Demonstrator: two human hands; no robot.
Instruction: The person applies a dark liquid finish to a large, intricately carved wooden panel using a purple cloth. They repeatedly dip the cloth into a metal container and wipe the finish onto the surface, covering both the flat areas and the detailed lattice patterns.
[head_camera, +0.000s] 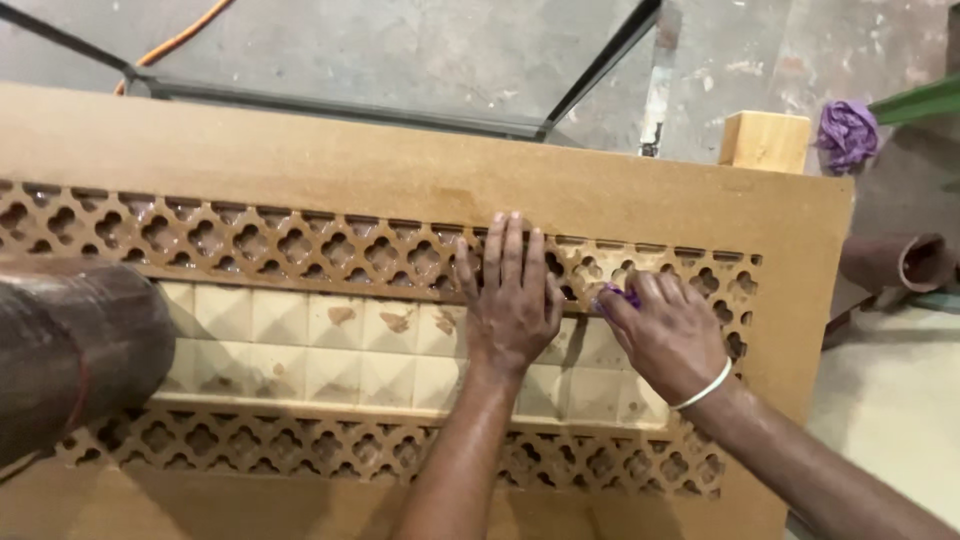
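The left hand (510, 300) lies flat, fingers spread, on the upper band of cut-out lattice in a long brown fibreboard panel (400, 170), which runs across the whole view. Just beside it, the right hand (665, 335) is closed on a small purple cloth (620, 296), pressing it against the same lattice band above a row of pale pyramid-shaped tiles (300, 345). A dark brown roll (70, 350) rests at the panel's left, and a crumpled purple rag (846, 133) lies beyond a pale wooden block (765, 140).
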